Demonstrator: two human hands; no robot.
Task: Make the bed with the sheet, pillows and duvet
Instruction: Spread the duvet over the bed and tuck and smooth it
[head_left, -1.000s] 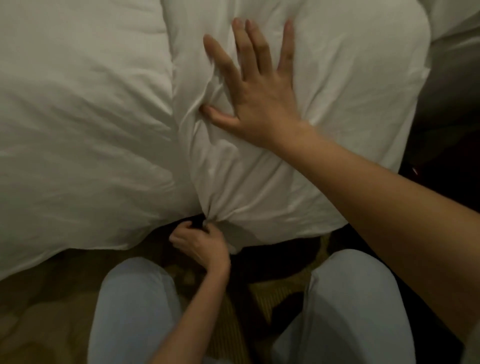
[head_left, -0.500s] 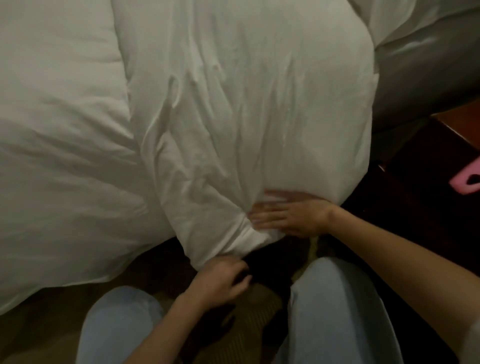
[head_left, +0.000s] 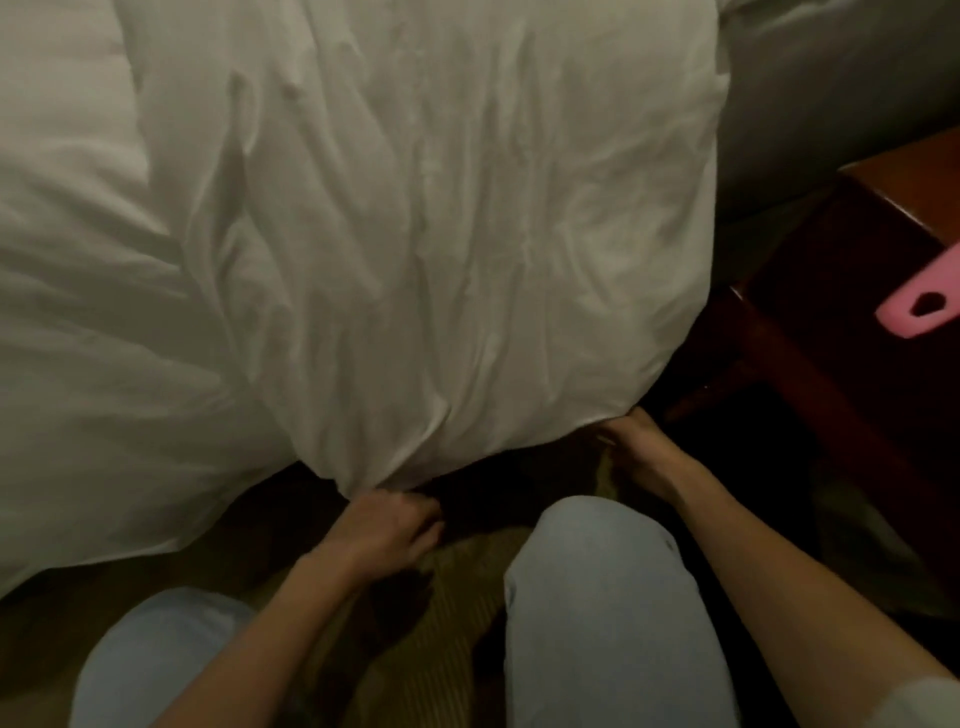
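Observation:
A large white pillow (head_left: 457, 249), wrinkled, lies across the middle of the view with its near edge toward me. My left hand (head_left: 384, 525) grips its near left corner with curled fingers. Under the near right corner, my right hand (head_left: 636, 447) holds the edge; its fingertips are hidden beneath the fabric. The white duvet (head_left: 88, 322) spreads to the left and hangs over the bed's side. More white bedding (head_left: 831, 88) shows at the upper right.
A dark wooden nightstand (head_left: 857, 291) stands close on the right, with a pink object (head_left: 919, 306) on it. My knees in light jeans (head_left: 602, 597) are low in the view over patterned carpet (head_left: 457, 566).
My right hand left the top of the pillow, slid down to its near edge, then moved right to the near right corner. The left hand kept its hold on the left corner.

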